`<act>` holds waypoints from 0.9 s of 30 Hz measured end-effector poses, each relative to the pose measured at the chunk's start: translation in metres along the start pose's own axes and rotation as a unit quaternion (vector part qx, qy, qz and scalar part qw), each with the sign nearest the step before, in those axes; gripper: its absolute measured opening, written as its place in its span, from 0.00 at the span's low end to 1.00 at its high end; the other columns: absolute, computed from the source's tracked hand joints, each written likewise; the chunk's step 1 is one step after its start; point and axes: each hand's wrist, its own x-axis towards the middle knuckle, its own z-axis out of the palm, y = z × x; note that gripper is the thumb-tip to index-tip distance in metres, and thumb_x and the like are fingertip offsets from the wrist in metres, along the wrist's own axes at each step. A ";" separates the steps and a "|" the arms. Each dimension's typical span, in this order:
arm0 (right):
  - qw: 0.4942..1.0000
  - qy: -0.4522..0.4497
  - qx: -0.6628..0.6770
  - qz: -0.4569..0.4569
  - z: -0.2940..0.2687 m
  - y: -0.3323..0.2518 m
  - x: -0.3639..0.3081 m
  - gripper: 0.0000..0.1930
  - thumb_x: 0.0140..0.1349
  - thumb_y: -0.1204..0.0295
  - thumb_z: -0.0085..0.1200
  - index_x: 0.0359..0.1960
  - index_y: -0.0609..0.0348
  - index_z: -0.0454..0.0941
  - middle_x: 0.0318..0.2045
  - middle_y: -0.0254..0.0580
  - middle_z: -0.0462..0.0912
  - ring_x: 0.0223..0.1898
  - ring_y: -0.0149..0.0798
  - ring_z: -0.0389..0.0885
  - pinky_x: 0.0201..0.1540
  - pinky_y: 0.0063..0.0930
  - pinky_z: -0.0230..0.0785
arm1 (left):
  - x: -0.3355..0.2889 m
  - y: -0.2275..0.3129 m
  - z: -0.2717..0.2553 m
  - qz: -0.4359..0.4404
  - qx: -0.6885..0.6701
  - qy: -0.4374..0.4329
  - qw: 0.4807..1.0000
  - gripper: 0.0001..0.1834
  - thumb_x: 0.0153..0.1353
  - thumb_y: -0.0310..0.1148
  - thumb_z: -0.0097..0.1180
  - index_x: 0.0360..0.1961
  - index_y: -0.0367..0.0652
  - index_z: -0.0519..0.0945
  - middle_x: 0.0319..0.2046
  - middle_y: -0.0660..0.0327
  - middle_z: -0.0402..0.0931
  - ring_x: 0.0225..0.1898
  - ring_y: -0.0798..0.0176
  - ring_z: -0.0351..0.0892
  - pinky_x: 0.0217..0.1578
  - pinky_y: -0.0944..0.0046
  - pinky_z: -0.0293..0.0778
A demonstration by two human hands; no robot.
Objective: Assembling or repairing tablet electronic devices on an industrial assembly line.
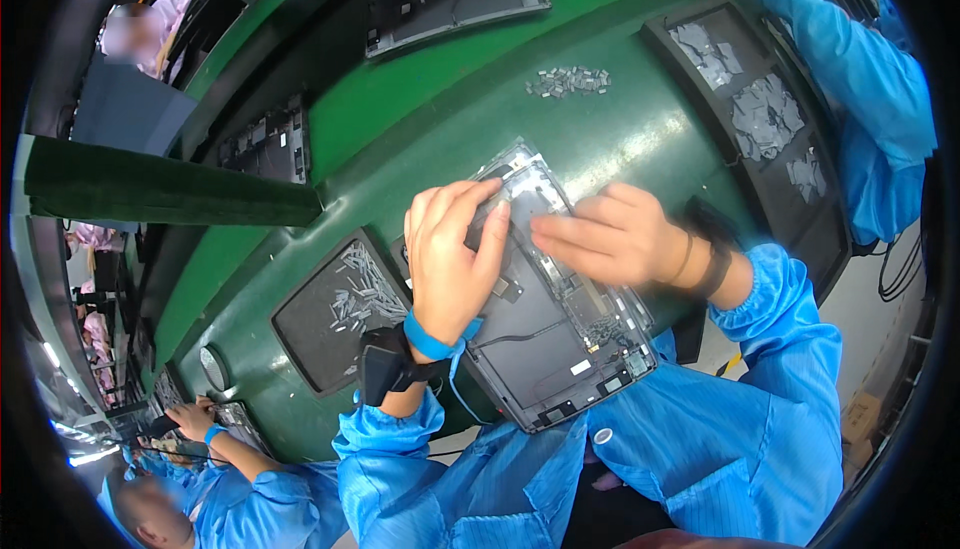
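Observation:
An opened dark tablet-like device (520,349) lies tilted in front of me, its circuit board and cables bare and its near end over the table edge by my lap. My left hand (450,249), with a blue wrist strap, curls over its upper left edge, thumb and index finger closed on the casing near the far corner. Across from it, my right hand (615,239) bends over the right side of the board. Its fingertips are pressed together low against the device. Whatever they pinch is too small or hidden to make out.
Left of the device, a black tray (310,349) holds small grey strips. A pile of small grey pieces (568,81) lies farther off. At right stands a long compartment tray (740,164) of grey pieces. Another opened device (455,4) sits at the back. Co-workers' blue sleeves (850,59) flank me.

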 end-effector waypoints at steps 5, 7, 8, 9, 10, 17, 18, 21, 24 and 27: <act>0.996 -0.010 0.085 -0.014 0.001 0.007 -0.002 0.13 0.48 0.75 0.60 0.38 0.56 0.83 0.41 0.36 0.83 0.33 0.34 0.79 0.30 0.27 0.69 | -0.008 -0.008 0.003 -0.139 -0.203 -0.084 0.966 0.11 0.60 0.27 0.63 0.45 0.39 0.85 0.39 0.57 0.82 0.37 0.69 0.79 0.43 0.69 0.74; 0.972 0.037 0.188 0.136 0.002 0.012 -0.005 0.16 0.51 0.75 0.60 0.43 0.58 0.82 0.39 0.39 0.82 0.33 0.40 0.80 0.31 0.32 0.72 | -0.008 -0.010 0.004 -0.164 -0.244 -0.076 0.953 0.09 0.59 0.28 0.63 0.41 0.39 0.85 0.35 0.57 0.82 0.38 0.63 0.81 0.42 0.65 0.76; 0.960 0.059 0.167 0.216 0.003 0.015 0.000 0.17 0.53 0.73 0.59 0.46 0.61 0.79 0.34 0.43 0.82 0.32 0.47 0.82 0.32 0.38 0.74 | -0.008 -0.010 0.006 -0.165 -0.245 -0.076 0.952 0.09 0.59 0.28 0.63 0.41 0.39 0.85 0.35 0.57 0.82 0.38 0.63 0.81 0.42 0.65 0.76; 0.960 0.058 0.171 0.215 0.003 0.017 0.009 0.17 0.53 0.73 0.59 0.46 0.61 0.79 0.34 0.43 0.82 0.32 0.47 0.82 0.32 0.38 0.74 | -0.010 -0.009 0.006 -0.174 -0.248 -0.065 0.951 0.09 0.59 0.27 0.62 0.42 0.39 0.85 0.35 0.57 0.81 0.37 0.63 0.81 0.42 0.65 0.76; 0.927 -0.027 0.181 0.326 0.001 0.019 0.018 0.16 0.54 0.73 0.59 0.46 0.62 0.79 0.31 0.45 0.82 0.30 0.49 0.82 0.32 0.40 0.74 | -0.012 -0.007 0.007 -0.183 -0.251 -0.054 0.949 0.10 0.59 0.26 0.62 0.42 0.39 0.84 0.35 0.56 0.81 0.37 0.63 0.82 0.41 0.65 0.76; 0.894 -0.170 0.148 0.386 0.015 0.023 0.030 0.08 0.54 0.72 0.57 0.29 0.66 0.78 0.25 0.55 0.81 0.30 0.56 0.82 0.33 0.46 0.75 | -0.016 -0.011 0.013 -0.168 -0.262 -0.059 0.949 0.10 0.61 0.22 0.61 0.45 0.35 0.82 0.37 0.63 0.82 0.36 0.76 0.77 0.38 0.74 0.73; 0.883 -0.170 0.161 0.406 0.017 0.024 0.029 0.08 0.54 0.72 0.56 0.29 0.66 0.77 0.25 0.55 0.81 0.29 0.56 0.82 0.33 0.45 0.75 | -0.017 -0.011 0.014 -0.170 -0.263 -0.058 0.948 0.10 0.61 0.22 0.61 0.45 0.35 0.82 0.37 0.63 0.82 0.36 0.76 0.77 0.38 0.74 0.73; 0.874 -0.161 0.165 0.427 0.025 0.023 0.029 0.07 0.53 0.73 0.56 0.30 0.66 0.77 0.24 0.55 0.81 0.28 0.56 0.82 0.33 0.45 0.75 | -0.019 -0.010 0.015 -0.168 -0.271 -0.046 0.947 0.11 0.61 0.22 0.61 0.45 0.35 0.82 0.37 0.63 0.81 0.35 0.75 0.77 0.38 0.75 0.73; 0.870 -0.144 0.167 0.440 0.027 0.020 0.030 0.07 0.52 0.74 0.56 0.30 0.66 0.77 0.23 0.55 0.81 0.28 0.56 0.82 0.32 0.45 0.75 | -0.019 -0.009 0.014 -0.175 -0.256 -0.044 0.950 0.11 0.60 0.22 0.61 0.45 0.35 0.82 0.36 0.62 0.80 0.34 0.75 0.76 0.37 0.74 0.73; 0.853 -0.140 0.195 0.464 0.024 0.019 0.031 0.06 0.51 0.75 0.55 0.30 0.66 0.77 0.23 0.56 0.81 0.28 0.56 0.82 0.32 0.45 0.74 | -0.019 -0.008 0.014 -0.160 -0.238 -0.038 0.957 0.11 0.60 0.23 0.62 0.45 0.36 0.83 0.34 0.62 0.79 0.32 0.75 0.76 0.36 0.73 0.73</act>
